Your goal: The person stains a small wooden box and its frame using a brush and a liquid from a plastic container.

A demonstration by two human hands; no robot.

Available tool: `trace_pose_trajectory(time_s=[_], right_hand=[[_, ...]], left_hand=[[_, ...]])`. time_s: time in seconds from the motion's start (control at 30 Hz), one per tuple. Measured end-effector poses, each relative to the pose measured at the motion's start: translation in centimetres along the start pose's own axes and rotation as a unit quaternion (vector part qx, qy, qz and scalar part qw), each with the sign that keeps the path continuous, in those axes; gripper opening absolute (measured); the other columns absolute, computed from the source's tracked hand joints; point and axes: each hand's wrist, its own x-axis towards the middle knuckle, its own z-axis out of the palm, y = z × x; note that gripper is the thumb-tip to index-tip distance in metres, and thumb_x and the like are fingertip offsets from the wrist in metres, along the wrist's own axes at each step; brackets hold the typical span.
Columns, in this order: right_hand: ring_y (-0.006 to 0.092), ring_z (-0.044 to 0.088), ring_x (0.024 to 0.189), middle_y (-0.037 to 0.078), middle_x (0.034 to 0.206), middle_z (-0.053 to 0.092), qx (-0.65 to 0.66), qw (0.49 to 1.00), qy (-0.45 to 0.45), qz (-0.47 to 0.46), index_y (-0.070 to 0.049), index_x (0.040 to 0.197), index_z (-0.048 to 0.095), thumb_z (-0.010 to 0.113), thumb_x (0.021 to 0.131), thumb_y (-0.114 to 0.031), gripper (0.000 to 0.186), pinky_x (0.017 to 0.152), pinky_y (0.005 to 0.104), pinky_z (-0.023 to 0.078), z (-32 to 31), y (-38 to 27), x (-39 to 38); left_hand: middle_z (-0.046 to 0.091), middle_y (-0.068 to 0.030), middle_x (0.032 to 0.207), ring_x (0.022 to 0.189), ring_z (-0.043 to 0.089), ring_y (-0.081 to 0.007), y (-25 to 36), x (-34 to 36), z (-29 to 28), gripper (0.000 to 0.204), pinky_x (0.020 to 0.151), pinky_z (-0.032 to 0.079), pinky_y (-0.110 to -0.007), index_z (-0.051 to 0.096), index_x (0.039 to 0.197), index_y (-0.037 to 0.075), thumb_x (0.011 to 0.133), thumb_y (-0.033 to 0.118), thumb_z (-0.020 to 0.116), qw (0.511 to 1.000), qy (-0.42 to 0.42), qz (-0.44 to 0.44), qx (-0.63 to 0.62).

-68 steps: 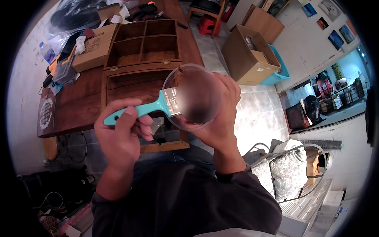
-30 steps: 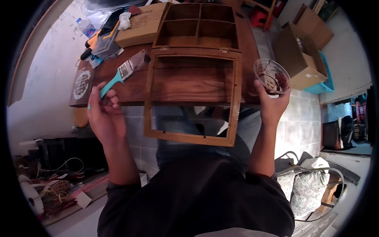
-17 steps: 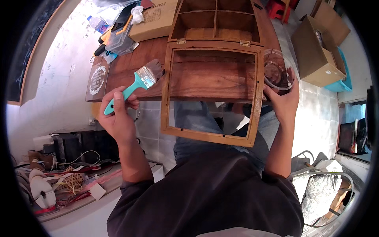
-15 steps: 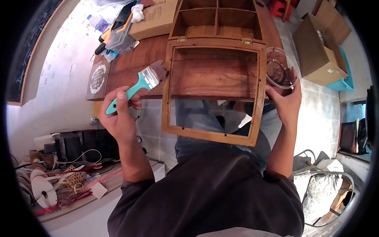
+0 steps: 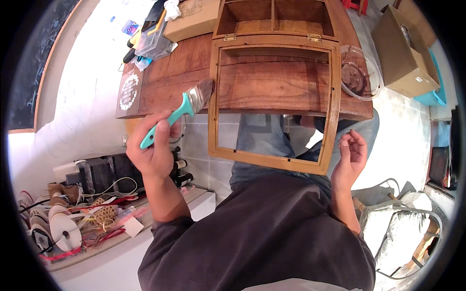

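My left hand (image 5: 153, 145) is closed around the turquoise handle of a paintbrush (image 5: 175, 115), whose stained bristles point up beside the left side of a wooden lid frame (image 5: 214, 106). The lid hinges onto a compartmented wooden box (image 5: 245, 19) and extends over the near edge of the reddish-brown table (image 5: 170, 72); it has an opening through which the table and my jeans show. My right hand (image 5: 350, 153) is empty, fingers loosely curled and apart, below and right of the lid's right side. A clear plastic cup (image 5: 359, 72) with brown liquid stands on the table right of the lid.
At the back left are a cardboard box (image 5: 189, 19) and a clear container (image 5: 150, 46) with tools. A low cluttered shelf (image 5: 97, 250) stands at lower left. A large carton (image 5: 403, 58) and blue tub (image 5: 432, 98) are at right, bagged bundles (image 5: 398, 233) at lower right.
My right hand let go of the cup, leaving it on the table, and moved down toward me. The brush moved from in front of me toward the lid's left side, still in my left hand.
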Motion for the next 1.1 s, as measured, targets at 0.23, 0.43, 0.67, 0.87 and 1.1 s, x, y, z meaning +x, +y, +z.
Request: trace_pose_trajectory(time_s=[0.23,0.43,0.67,0.87,1.1], right_hand=[[0.0120,0.064,0.094,0.004,0.099,0.069,0.010,0.975,-0.181,0.125,0.001,0.112,0.064,0.073,0.086,0.004,0.027,0.087,0.0278,0.051,2.1,-1.4,-3.1],[0.0178,0.064,0.101,0.010,0.107,0.069,0.010,0.941,-0.334,0.056,0.002,0.105,0.069,0.080,0.080,0.003,0.028,0.092,0.0337,0.050,2.9,-3.1,-4.2],[0.0184,0.068,0.101,0.011,0.103,0.073,0.038,0.937,-0.345,0.041,0.000,0.103,0.070,0.085,0.078,0.000,0.029,0.090,0.0331,0.052,3.5,-2.4,-4.8],[0.0196,0.068,0.096,0.011,0.101,0.071,0.135,0.934,-0.301,0.137,0.007,0.111,0.067,0.074,0.091,-0.002,0.023,0.090,0.0345,0.054,5.3,-3.6,-5.1],[0.0211,0.069,0.095,0.013,0.100,0.071,0.157,0.925,-0.329,0.107,0.008,0.118,0.064,0.070,0.096,-0.008,0.028,0.087,0.0343,0.055,6.1,-3.1,-4.7]], left_hand=[[0.070,-0.0145,0.082,0.069,0.064,-0.0177,0.6,0.6,0.3,0.025,0.062,0.052,-0.030,0.067,0.110,-0.008,0.102,0.015,0.062,0.999,0.018,0.006,-0.035],[0.068,-0.0124,0.080,0.068,0.062,-0.0162,0.5,0.2,-0.6,0.022,0.061,0.049,-0.028,0.068,0.105,-0.008,0.102,0.014,0.062,0.998,-0.053,-0.013,0.008],[0.067,-0.0104,0.079,0.069,0.062,-0.0119,0.4,-0.8,-1.1,0.018,0.062,0.050,-0.025,0.068,0.106,-0.007,0.102,0.010,0.062,0.995,0.021,-0.010,-0.098],[0.069,-0.0098,0.079,0.067,0.062,-0.0116,0.1,-1.5,-0.7,0.018,0.061,0.050,-0.025,0.069,0.103,-0.008,0.100,0.009,0.063,0.999,-0.008,-0.026,-0.036],[0.069,-0.0126,0.075,0.062,0.062,-0.0132,0.0,-2.6,-1.4,0.021,0.057,0.050,-0.025,0.071,0.101,-0.009,0.099,0.011,0.064,0.995,0.067,0.004,-0.072]])
